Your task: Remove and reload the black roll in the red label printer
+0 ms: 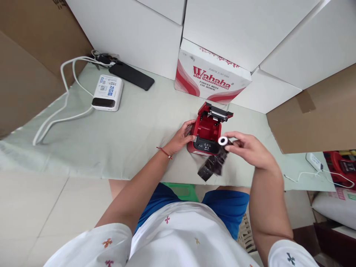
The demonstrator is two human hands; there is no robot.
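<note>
In the head view, a desk is draped with a pale green cloth and backed by stacked white boxes. On its left part, a white device and a black slab are laid near each other. A Wahaha carton is stood against the boxes.

In front of the carton, a red machine is set on the desk with its lid raised and its red compartment exposed. Its left side is braced by the left hand, which is half open, thumb and fingers parted. A black roll with a white core is pinched by the right hand at the machine's front right corner, and a black strip is hung below it.

The strip is blurred, the corner is covered by the roll, and red items are cut off at the right edge.
</note>
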